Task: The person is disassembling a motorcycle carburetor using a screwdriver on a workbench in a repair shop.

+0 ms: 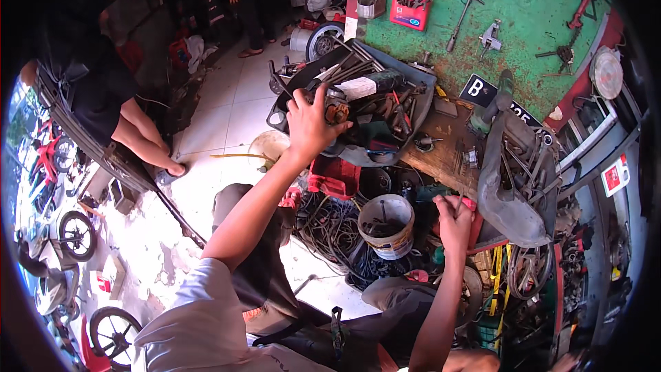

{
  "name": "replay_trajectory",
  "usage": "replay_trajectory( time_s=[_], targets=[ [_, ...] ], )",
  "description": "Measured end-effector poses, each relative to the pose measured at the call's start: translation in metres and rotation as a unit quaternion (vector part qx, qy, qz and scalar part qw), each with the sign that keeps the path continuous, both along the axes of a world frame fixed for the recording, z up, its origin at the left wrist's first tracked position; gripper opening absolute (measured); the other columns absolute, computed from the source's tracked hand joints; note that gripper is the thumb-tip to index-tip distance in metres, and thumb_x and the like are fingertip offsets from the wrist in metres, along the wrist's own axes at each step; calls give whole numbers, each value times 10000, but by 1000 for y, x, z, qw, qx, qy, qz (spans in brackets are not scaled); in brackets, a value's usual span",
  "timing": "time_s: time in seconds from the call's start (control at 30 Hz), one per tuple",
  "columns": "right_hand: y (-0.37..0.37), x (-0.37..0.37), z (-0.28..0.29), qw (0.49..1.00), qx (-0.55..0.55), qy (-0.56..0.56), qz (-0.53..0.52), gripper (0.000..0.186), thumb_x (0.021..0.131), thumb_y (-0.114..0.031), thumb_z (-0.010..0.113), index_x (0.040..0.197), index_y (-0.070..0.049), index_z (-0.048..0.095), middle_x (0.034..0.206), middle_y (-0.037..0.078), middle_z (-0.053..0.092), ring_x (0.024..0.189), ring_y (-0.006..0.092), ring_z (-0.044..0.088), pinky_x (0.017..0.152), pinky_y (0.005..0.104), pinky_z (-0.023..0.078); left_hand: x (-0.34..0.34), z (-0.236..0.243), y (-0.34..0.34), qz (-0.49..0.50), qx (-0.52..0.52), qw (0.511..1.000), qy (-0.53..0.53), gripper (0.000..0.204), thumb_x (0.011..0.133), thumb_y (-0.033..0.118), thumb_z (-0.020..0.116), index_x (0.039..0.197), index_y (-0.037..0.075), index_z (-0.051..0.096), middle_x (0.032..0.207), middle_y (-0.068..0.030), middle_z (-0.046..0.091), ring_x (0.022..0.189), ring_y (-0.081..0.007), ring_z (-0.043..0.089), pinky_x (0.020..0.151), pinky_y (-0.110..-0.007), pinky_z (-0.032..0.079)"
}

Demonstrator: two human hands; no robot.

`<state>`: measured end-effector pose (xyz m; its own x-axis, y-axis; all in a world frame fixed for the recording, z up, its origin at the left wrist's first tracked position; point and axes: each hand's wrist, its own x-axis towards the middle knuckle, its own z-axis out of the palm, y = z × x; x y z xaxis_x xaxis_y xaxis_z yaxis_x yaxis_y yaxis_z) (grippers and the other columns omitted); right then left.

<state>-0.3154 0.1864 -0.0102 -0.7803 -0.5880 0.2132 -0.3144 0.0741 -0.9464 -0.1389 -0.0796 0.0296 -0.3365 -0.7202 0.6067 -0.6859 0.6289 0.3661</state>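
Left hand (312,126) gripping metal part (337,108), fingers spread, seemingly for steadiness, near tray (429,98); right hand (454,226) closed round slim tool (460,200).

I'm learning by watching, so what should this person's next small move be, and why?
Probably bring the right hand toward the left hand: the left grips a metal part near the tool tray, while the right, well apart from it, seems to hold a thin rod.
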Motion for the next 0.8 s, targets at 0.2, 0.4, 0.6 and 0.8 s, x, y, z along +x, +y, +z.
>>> replay_trajectory(
  time_s=[0.2,0.4,0.6,0.8],
  targets=[
    [-32,32,10,979,121,-119,113,213,899,-230,606,852,-32,668,554,-82,449,446,9,332,407,214,224,-5,1,-4,-12,49,997,-50,882,551,237,839,1328,205,423,1183,-222,356,971,-423,486,797,-466,492],
    [-50,67,-4,938,179,-212,206,186,894,-237,608,852,-72,683,515,-89,398,405,3,302,377,216,183,-10,-10,-2,-56,54,996,34,786,587,82,781,1291,167,442,1259,-301,297,986,-457,475,822,-455,500],
    [-50,78,-13,932,229,-204,193,192,886,-230,615,864,-55,691,529,-84,432,421,6,317,388,210,203,-6,-14,-5,-82,78,982,151,852,518,51,793,1287,149,441,1290,-306,267,1051,-476,404,908,-481,422],
    [-33,86,-9,943,204,-141,223,179,905,-229,597,896,-76,690,499,-99,380,395,1,290,366,209,180,-8,-14,-1,-71,80,978,179,853,495,59,808,1265,143,451,1289,-291,269,1076,-479,382,920,-486,426]
  ],
)
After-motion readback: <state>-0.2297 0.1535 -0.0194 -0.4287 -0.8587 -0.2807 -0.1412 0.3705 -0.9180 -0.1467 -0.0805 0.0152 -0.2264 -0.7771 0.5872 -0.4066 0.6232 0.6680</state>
